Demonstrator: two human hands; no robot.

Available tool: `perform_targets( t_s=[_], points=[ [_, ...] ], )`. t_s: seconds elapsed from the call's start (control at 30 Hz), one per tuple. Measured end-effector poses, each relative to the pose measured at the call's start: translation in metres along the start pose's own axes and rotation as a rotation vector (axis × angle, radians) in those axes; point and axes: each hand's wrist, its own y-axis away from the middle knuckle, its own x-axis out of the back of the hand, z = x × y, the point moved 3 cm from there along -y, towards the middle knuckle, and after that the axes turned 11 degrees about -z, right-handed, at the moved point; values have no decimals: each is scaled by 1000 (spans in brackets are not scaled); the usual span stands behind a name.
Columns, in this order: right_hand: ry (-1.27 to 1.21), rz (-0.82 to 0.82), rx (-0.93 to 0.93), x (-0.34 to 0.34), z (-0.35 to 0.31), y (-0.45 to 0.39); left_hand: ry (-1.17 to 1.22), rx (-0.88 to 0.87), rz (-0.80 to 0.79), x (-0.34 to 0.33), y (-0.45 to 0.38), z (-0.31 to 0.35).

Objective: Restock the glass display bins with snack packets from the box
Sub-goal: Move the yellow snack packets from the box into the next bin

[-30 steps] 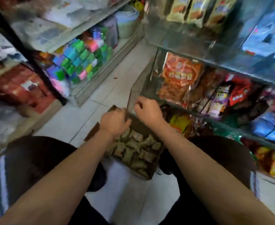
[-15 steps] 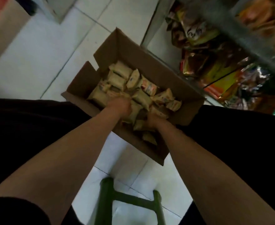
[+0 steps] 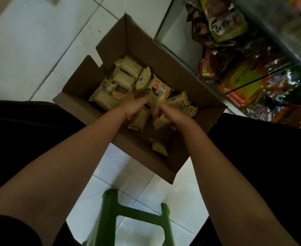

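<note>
I'm looking straight down into the open brown cardboard box (image 3: pixel 164 55) on the pale tiled floor, and both hands are in it. The left hand (image 3: pixel 133 106) sits near the middle of the box, fingers curled down into the heap of small yellow foil snack packets (image 3: pixel 126 77); it looks to be gripping some, though the fingertips are blurred. The right hand (image 3: pixel 172 114) is just beside it, toward the box's right wall, fingers bent round a packet or two at the near side of the heap.

What matters now is where the rest lies: most of the heap sits beyond the left hand, toward the far left corner, so that hand is nearer. The packets there lie with their long axes running roughly from the near left wall to the far right one. A lone packet (image 3: pixel 159 148) lies apart by the near right wall, closer to the right forearm.

The glass display bins (image 3: pixel 181 50) stand just beyond the box's far right wall, so I'd judge the loaded hands must lift up and rightward over that wall.
</note>
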Motion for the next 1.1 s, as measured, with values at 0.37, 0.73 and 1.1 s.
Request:
perform_targets(
  t_s=[0.37,0.73,1.1],
  points=[
    [430,337,240,-11,-34,-36,504,46,210,30,-16,-13],
    [372,200,166,-37,-23,-73,557,41,169,42,-25,-11],
    [-568,94,470,-20,-97,148,1025,-272,-3,31,114,67]
  ],
)
